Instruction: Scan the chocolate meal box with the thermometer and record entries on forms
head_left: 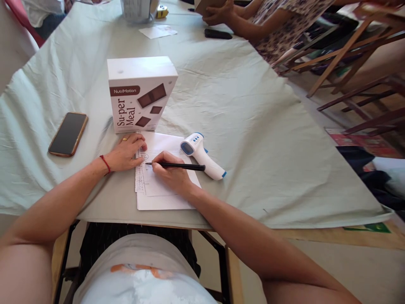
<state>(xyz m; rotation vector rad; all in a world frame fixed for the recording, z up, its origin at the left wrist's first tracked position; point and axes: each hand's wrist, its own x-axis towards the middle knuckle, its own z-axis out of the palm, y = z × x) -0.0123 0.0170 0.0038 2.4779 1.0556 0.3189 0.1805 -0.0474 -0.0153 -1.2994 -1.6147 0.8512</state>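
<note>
My right hand (172, 173) grips a black pen (190, 166), its tip touching the upper left part of a white paper sheet (167, 203) that bears some handwriting and a small drawn circle. Resting on the paper's left edge is my left hand (128, 152), fingers stretched out and lying flat, with a ring and a red string bracelet. Just beyond the paper stands an upright white and brown Su-per Meal box (141, 97). A white and blue infrared thermometer (205, 158) lies right of the paper, partly over its corner.
A smartphone (68, 134) lies on the pale green tablecloth (253, 169) at left. Toward the far edge are a clear plastic container (139, 10), a yellow tape measure (162, 12), a paper slip (157, 31) and a black case (218, 33). Another person's hands hold a box there.
</note>
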